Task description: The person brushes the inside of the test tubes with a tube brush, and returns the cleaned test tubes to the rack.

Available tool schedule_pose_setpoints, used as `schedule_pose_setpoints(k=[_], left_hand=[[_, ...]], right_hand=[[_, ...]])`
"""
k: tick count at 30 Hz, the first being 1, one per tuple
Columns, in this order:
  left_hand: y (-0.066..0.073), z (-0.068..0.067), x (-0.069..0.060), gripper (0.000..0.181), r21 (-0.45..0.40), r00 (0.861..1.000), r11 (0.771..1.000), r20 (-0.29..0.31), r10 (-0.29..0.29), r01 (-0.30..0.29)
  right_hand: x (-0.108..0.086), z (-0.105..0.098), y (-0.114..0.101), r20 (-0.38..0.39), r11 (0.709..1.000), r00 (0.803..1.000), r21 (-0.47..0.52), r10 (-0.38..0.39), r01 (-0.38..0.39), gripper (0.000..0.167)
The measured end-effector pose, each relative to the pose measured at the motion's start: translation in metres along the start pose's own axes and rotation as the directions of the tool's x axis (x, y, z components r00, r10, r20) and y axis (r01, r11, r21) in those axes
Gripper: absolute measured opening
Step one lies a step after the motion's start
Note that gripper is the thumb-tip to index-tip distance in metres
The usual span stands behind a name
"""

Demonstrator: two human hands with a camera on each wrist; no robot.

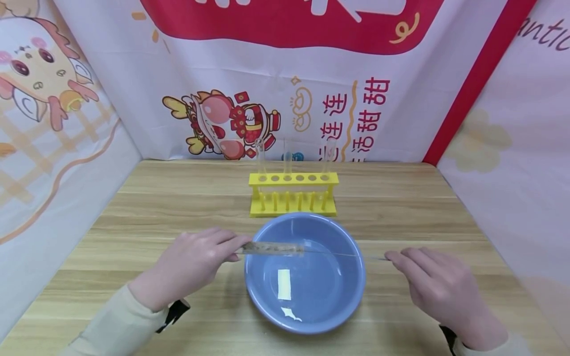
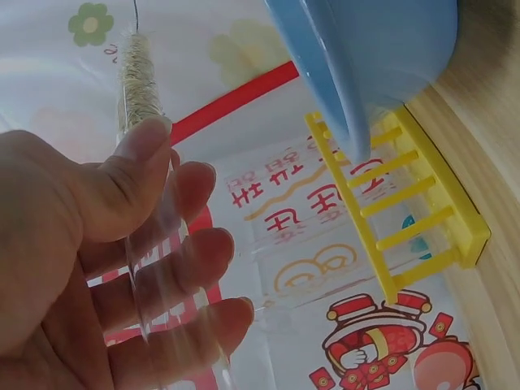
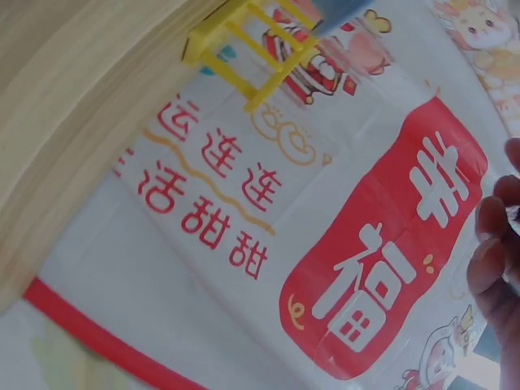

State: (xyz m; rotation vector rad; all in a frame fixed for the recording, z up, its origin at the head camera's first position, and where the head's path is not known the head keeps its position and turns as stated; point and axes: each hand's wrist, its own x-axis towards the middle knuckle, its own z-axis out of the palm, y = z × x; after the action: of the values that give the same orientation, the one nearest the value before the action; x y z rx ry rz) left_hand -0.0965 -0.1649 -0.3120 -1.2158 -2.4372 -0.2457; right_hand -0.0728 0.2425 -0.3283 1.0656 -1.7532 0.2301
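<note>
My left hand point(image 1: 191, 264) grips a clear glass test tube point(image 2: 162, 268), its fingers and thumb wrapped round the glass. A test tube brush point(image 2: 140, 81) with pale bristles sits at the tube's mouth end, partly inside it. Its thin wire handle point(image 1: 334, 253) stretches right, over the blue basin point(image 1: 307, 326). At the wire's far end, my right hand point(image 1: 438, 287) pinches it between thumb and fingers. In the right wrist view only a few fingertips point(image 3: 491, 260) show at the right edge. Tube and brush lie nearly level above the basin.
Behind the basin stands a yellow test tube rack point(image 1: 294, 179) with three upright glass tubes point(image 1: 288, 158). The wooden table point(image 1: 187, 198) carries it all. Printed cloth point(image 1: 249, 64) hangs at the back and along both sides.
</note>
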Motion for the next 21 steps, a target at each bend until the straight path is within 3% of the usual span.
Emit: schedule_pose_setpoints(k=[5, 9, 16, 21], left_hand=[[0.001, -0.002, -0.002, 0.041, -0.027, 1.000, 1.000, 0.029, -0.004, 0.005], [0.005, -0.004, -0.002, 0.042, -0.029, 0.998, 1.000, 0.064, 0.003, -0.001], [0.012, -0.006, -0.002, 0.046, -0.033, 0.999, 0.999, 0.038, 0.036, -0.035], [0.015, -0.005, 0.000, 0.048, -0.041, 0.999, 0.998, 0.017, 0.044, -0.043]], right_hand=[[0.002, -0.001, -0.001, -0.078, 0.987, 0.986, -0.083, -0.144, 0.138, 0.020], [0.002, -0.002, -0.002, -0.119, 0.975, 0.975, -0.139, -0.189, 0.172, 0.018], [-0.004, 0.001, -0.004, -0.139, 0.987, 0.979, -0.093, -0.147, 0.135, 0.022], [-0.006, 0.003, -0.008, -0.079, 0.998, 0.995, 0.001, -0.067, 0.067, 0.027]])
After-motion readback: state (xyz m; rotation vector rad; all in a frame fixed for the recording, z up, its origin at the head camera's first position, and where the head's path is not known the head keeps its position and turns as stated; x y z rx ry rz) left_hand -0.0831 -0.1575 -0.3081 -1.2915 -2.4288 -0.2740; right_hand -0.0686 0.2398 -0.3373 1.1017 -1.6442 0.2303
